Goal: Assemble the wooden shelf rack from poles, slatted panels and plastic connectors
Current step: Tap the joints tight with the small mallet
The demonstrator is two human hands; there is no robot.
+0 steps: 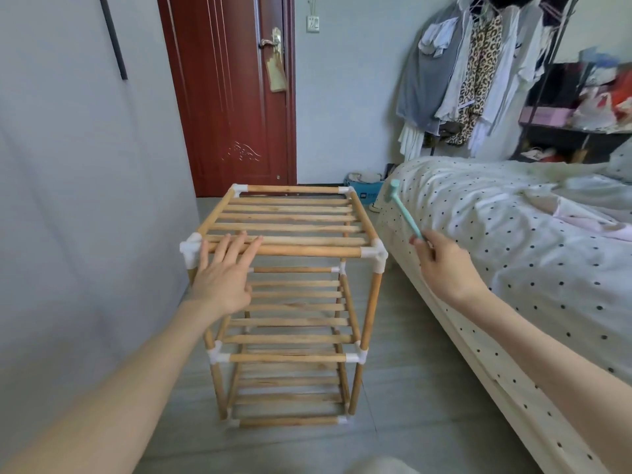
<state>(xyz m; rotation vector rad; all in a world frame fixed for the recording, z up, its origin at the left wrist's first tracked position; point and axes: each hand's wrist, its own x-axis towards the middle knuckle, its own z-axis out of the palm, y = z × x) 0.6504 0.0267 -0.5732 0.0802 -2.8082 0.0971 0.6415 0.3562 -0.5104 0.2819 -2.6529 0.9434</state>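
Right hand (441, 261) grips a small teal hammer (405, 210); left hand (225, 268) rests flat, fingers straight, on the shelf rack (290, 249), likely light and rigid.

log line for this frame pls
rack: standing, three tiers | left hand: flat on top front pole | right hand: raised, gripping mallet

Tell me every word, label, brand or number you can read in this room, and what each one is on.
None can be read for certain.
Blue box on the floor by the bed: a small square logo, too blurred to read.
Tag hanging from the door handle: no legible print.
Wall switch plate: marks too small to read.
Wooden rack and mint hammer: no writing shows.
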